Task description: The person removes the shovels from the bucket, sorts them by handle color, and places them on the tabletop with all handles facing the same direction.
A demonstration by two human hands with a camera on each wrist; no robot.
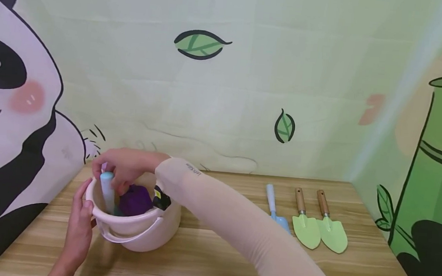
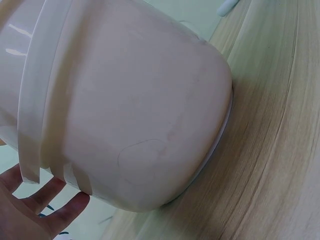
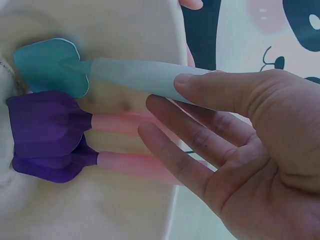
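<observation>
A cream-white bucket with a bail handle stands at the left of the table. My left hand holds its left side at the rim, and in the left wrist view the fingers lie under the rim. Reaching inside, my right hand pinches the pale blue handle of a small teal trowel between thumb and fingers. The trowel is blade down, handle up. Beside it in the bucket are two purple shovels with pink handles, which the loose lower fingers overlap in the right wrist view.
To the right on the wooden table lie a blue trowel and two light green trowels with wooden handles, one green trowel next to the other green trowel. A printed backdrop stands behind the table.
</observation>
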